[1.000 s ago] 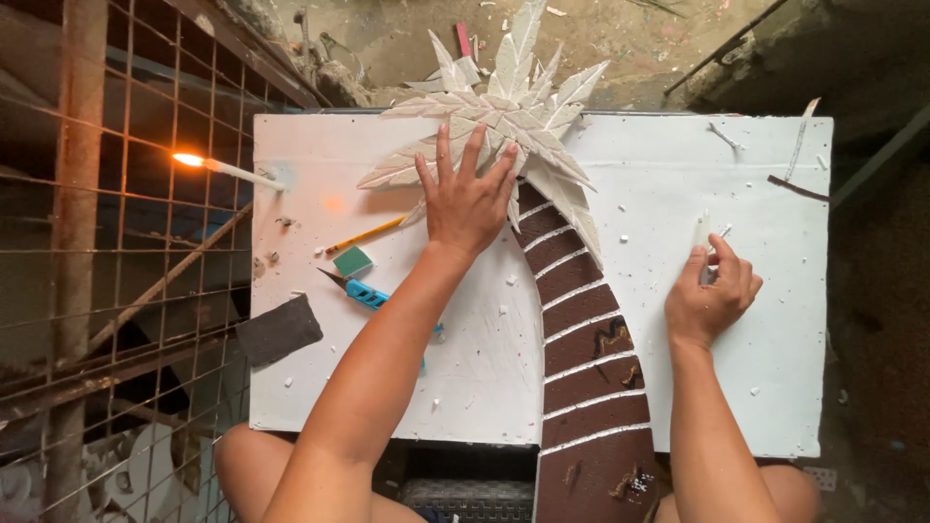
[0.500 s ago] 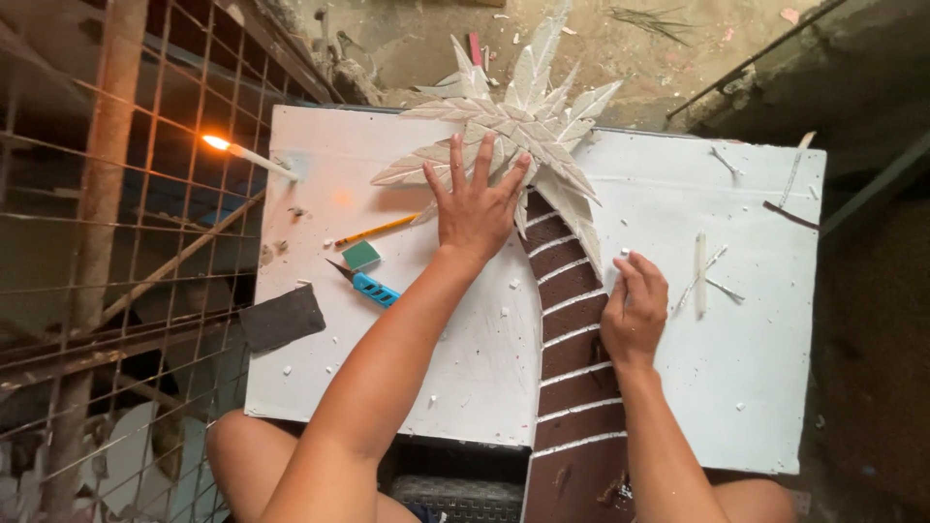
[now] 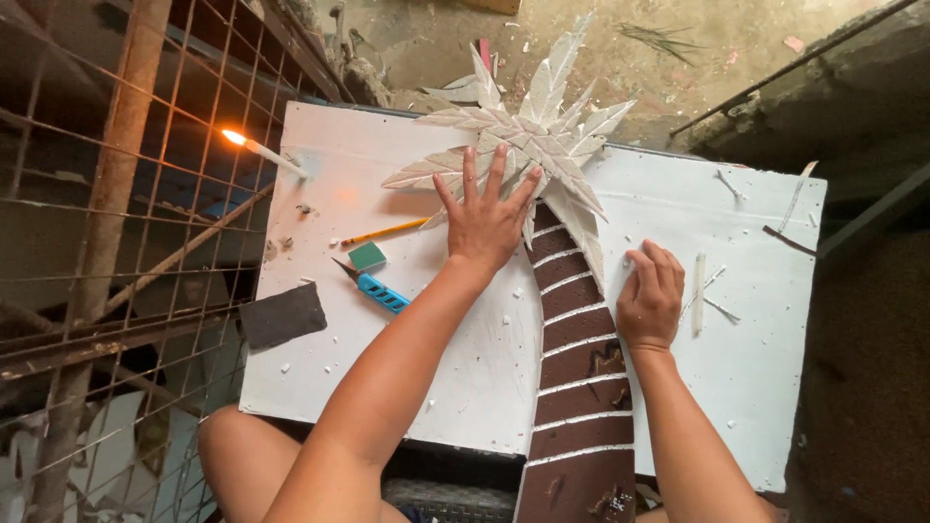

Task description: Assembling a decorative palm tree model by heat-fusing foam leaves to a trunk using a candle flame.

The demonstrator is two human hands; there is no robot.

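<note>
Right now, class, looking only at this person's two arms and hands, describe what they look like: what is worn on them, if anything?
Both arms are bare right down from the bottom of the picture, with no sleeves in view. The left hand and right hand wear no gloves, and no rings, watch or bracelets show. The fingernails look short and unpainted. No markings or bandages can be seen.

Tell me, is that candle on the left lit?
Lit: the white candle at the board's left edge carries a bright orange flame at its tip.

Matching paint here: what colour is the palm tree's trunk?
Dark brown with thin white crosswise bands, trunk, seen in the head view.
</note>
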